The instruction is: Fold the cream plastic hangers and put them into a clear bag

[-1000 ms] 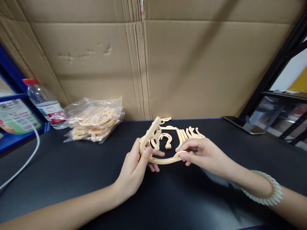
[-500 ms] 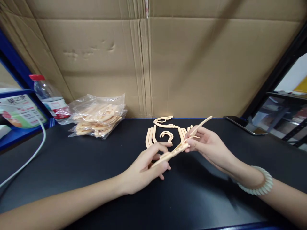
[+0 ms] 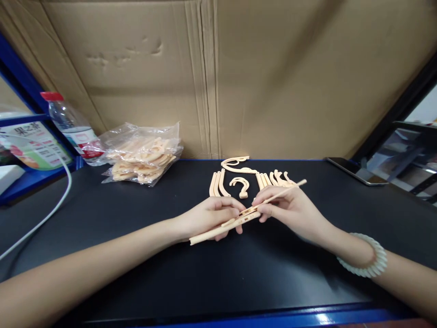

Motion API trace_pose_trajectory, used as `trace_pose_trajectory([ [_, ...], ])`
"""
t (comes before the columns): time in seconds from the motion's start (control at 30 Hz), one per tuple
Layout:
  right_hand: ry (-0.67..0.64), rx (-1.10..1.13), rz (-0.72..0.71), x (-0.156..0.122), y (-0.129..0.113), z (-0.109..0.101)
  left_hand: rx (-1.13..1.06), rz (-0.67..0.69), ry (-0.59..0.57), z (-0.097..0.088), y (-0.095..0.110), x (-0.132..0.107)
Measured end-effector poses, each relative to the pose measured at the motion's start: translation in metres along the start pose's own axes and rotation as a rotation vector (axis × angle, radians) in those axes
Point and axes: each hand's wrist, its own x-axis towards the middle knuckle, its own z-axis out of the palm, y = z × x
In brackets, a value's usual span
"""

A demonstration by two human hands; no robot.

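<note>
Both my hands hold one flat, pale wooden piece [image 3: 211, 233] edge-on over the black table [image 3: 136, 246]. My left hand [image 3: 208, 217] is closed round its lower left part. My right hand [image 3: 290, 207] pinches its upper right part, whose thin end [image 3: 297, 185] sticks out past my fingers. Just behind my hands lie several more pale wooden pieces: curved strips [image 3: 217, 184], a hook shape [image 3: 240, 184], a wing-like shape [image 3: 235, 164] and a row of strips [image 3: 273, 177].
A clear bag of similar wooden pieces [image 3: 141, 157] lies at the back left, beside a water bottle [image 3: 70, 125]. A white cable [image 3: 51, 205] crosses the left side. A phone [image 3: 355, 171] lies at the back right. Cardboard [image 3: 218, 77] forms the back wall.
The wooden piece went from lying flat and curved between my hands to edge-on, then sank nearer the table. My view moved closer and tilted down a little.
</note>
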Motion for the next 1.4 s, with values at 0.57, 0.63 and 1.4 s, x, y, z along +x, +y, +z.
trace_pose_trajectory([
  [0.57, -0.1, -0.768, -0.611, -0.015, 0.003, 0.005, 0.635, 0.129, -0.039, 0.01, 0.007, -0.007],
  [0.63, -0.14, -0.897, -0.693, -0.017, 0.002, 0.004, 0.667, 0.141, -0.053, 0.011, 0.009, -0.008],
  [1.4, 0.097, -0.754, 0.032, 0.028, -0.001, -0.099, -0.401, 0.116, -0.095, -0.011, -0.011, 0.005],
])
